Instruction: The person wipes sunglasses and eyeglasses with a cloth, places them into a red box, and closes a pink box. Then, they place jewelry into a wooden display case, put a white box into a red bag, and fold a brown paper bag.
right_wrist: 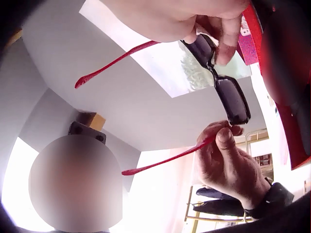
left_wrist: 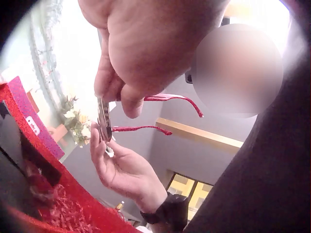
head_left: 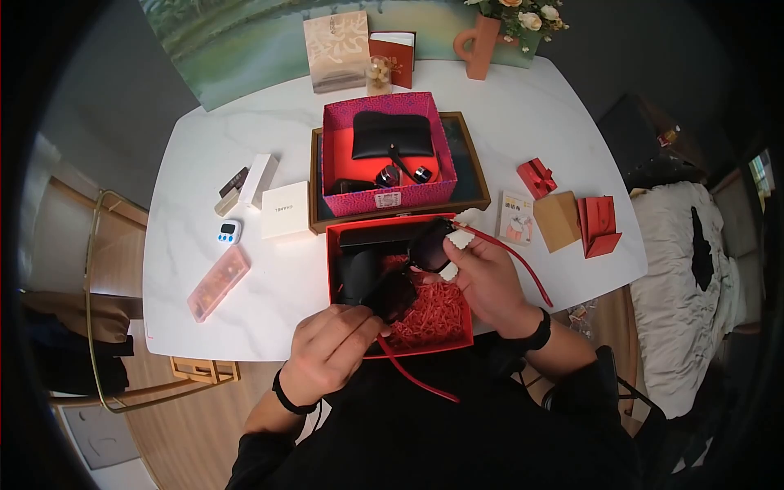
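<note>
A pair of sunglasses (right_wrist: pixel 232 99) with dark lenses and red temples is held over an open red box (head_left: pixel 469 327). My left hand (head_left: pixel 331 347) pinches the frame at its left corner, beside the hinge. At the other lens, my right hand (head_left: pixel 494 282) grips a white scalloped-edge cloth (head_left: pixel 460 242) against the glass between thumb and fingers. Both temples (head_left: pixel 420 381) are unfolded and point back toward my body. Inside the box lie red paper shreds (head_left: pixel 437 314), a black rounded case (head_left: pixel 358 273) and a long black item (head_left: pixel 380 235), partly hidden by the sunglasses.
Behind stands a patterned purple box (head_left: pixel 331 143) holding a black pouch (head_left: pixel 392 135), on a dark tray (head_left: pixel 469 163). White boxes (head_left: pixel 286 208), a timer (head_left: pixel 229 232) and a pink case (head_left: pixel 219 282) lie left. Cards and red packets (head_left: pixel 599 226) lie right; a flower vase (head_left: pixel 482 49) stands behind.
</note>
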The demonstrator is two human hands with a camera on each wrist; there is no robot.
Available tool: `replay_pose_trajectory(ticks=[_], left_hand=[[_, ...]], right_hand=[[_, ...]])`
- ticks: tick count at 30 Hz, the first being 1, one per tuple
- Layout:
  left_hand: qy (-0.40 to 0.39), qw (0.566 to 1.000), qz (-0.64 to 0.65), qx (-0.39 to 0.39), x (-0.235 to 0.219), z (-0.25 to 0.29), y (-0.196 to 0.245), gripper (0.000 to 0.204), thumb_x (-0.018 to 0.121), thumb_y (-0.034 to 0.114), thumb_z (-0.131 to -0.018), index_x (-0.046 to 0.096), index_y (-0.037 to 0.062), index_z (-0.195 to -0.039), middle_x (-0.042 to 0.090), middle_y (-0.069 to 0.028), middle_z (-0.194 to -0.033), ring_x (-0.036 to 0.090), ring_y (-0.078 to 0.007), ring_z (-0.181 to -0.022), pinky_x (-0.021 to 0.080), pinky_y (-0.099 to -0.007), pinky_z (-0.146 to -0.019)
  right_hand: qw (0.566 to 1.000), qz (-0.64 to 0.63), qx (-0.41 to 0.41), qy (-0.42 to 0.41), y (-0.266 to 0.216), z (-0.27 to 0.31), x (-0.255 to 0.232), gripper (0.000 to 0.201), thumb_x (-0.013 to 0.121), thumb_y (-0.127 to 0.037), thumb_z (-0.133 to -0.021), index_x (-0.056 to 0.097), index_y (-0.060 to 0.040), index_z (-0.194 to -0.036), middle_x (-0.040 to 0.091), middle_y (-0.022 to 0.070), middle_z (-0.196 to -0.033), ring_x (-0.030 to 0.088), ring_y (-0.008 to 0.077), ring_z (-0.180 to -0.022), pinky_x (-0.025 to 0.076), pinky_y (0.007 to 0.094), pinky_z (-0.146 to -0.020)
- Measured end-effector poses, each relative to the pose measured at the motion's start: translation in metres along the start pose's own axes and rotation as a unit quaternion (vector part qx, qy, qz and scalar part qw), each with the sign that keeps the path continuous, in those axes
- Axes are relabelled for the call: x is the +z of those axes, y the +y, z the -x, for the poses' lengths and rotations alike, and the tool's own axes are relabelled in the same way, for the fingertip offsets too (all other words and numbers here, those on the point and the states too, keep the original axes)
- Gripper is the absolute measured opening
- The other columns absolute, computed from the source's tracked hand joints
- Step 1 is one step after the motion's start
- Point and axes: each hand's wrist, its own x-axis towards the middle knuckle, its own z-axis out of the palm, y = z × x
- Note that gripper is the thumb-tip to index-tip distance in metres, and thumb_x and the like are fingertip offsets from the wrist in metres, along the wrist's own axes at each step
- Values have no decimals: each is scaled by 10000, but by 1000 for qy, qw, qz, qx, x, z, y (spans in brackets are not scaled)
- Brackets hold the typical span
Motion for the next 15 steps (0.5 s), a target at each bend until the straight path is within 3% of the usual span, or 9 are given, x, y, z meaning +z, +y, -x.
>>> replay_pose_trajectory(ticks=[3,5,6,8,9,11,13,15], left_hand=[[16,1000,-3,-13,-6,-2,-4,273,790,-89,-744,743,-48,-1010,727,-149,-973,737,-288,-803,589,-360,-680],[33,999,-16,-40,-14,-4,-8,269,795,-94,-751,730,-51,-1009,732,-154,-958,738,-308,-821,593,-371,-705],[44,996,-26,-72,-18,-4,-8,248,804,-89,-784,728,-44,-1016,734,-159,-946,735,-319,-833,593,-372,-728],[60,994,-34,-87,-24,-2,-15,249,809,-81,-795,726,-43,-1026,733,-149,-956,736,-313,-839,594,-374,-720],[76,992,-39,-97,-26,-1,-18,250,813,-73,-806,724,-41,-1037,732,-138,-967,737,-307,-844,596,-375,-713],[69,990,-25,-117,-31,-1,-21,225,828,-40,-829,736,-25,-1034,736,-136,-978,738,-302,-849,591,-367,-719],[37,993,11,-112,-33,-4,-25,210,841,-10,-833,746,-21,-1020,739,-133,-983,739,-290,-849,592,-363,-726],[22,995,28,-97,-34,-8,-29,188,837,11,-850,751,-18,-1014,738,-128,-984,740,-285,-845,588,-361,-724]], right_hand=[[999,17,21,19,-11,4,-6,268,570,-196,-1162,678,20,-1279,750,111,-1193,763,218,-1086,640,346,-911],[983,171,57,-34,-21,7,-18,306,546,-121,-1154,617,46,-1400,753,122,-1210,766,258,-1060,628,397,-955],[983,171,59,-36,-25,8,-24,306,546,-121,-1154,617,46,-1400,753,122,-1210,766,258,-1060,628,397,-955],[979,187,16,-82,-29,9,-36,297,560,-155,-1149,669,52,-1332,748,100,-1195,726,178,-1118,594,327,-966],[979,186,18,-85,-31,8,-39,297,560,-155,-1149,669,52,-1332,748,100,-1195,726,178,-1118,594,327,-966],[925,374,9,-63,-36,2,-43,309,580,-170,-1145,682,46,-1341,752,77,-1191,681,127,-1119,545,297,-973],[905,417,-18,-84,-44,-5,-34,320,597,-195,-1144,697,31,-1347,756,54,-1192,644,92,-1108,508,283,-981],[898,407,89,-142,-54,-18,-30,335,612,-216,-1141,703,26,-1353,753,51,-1188,641,97,-1090,513,297,-985]])
